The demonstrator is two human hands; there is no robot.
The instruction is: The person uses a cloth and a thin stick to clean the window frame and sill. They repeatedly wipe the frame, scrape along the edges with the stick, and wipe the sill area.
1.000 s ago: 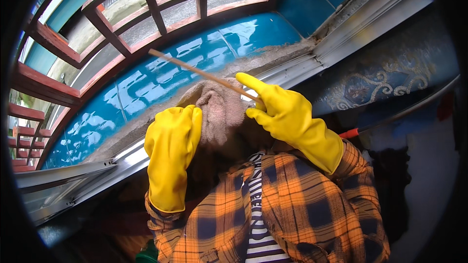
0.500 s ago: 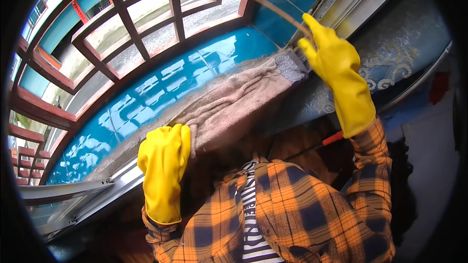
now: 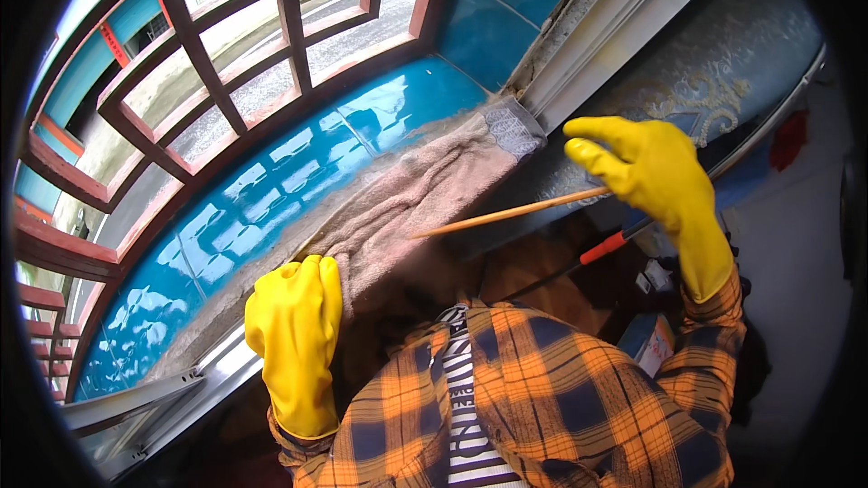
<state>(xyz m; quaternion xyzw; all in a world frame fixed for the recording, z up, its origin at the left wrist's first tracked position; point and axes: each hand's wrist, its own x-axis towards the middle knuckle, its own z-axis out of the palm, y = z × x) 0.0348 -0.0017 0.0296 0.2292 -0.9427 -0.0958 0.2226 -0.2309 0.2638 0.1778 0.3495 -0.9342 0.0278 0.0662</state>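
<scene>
My right hand (image 3: 646, 172), in a yellow rubber glove, holds a thin wooden stick (image 3: 511, 211) by one end. The stick points left across the front edge of a pink towel (image 3: 425, 181), its tip appearing over the cloth; whether it touches cannot be told. Two gloved fingertips jut out above the stick, while the lower fingers are curled and partly hidden. The towel lies wrinkled along the window sill, with a grey patterned band (image 3: 517, 129) at its far end. At its near left end, my left hand (image 3: 297, 334), also yellow-gloved, is closed on the towel's edge.
Blue glossy tiles (image 3: 271, 185) lie beyond the sill, edged by a red-brown window grille (image 3: 217, 81). White window frame rails run at the lower left (image 3: 212, 380) and upper right (image 3: 615, 36). A red-handled tool (image 3: 601, 248) slants below my right hand.
My right hand has come down and toward me, swinging the stick from the tiled corner to a low angle over the towel. The whole view has shifted slightly; my left hand stays on the towel.
</scene>
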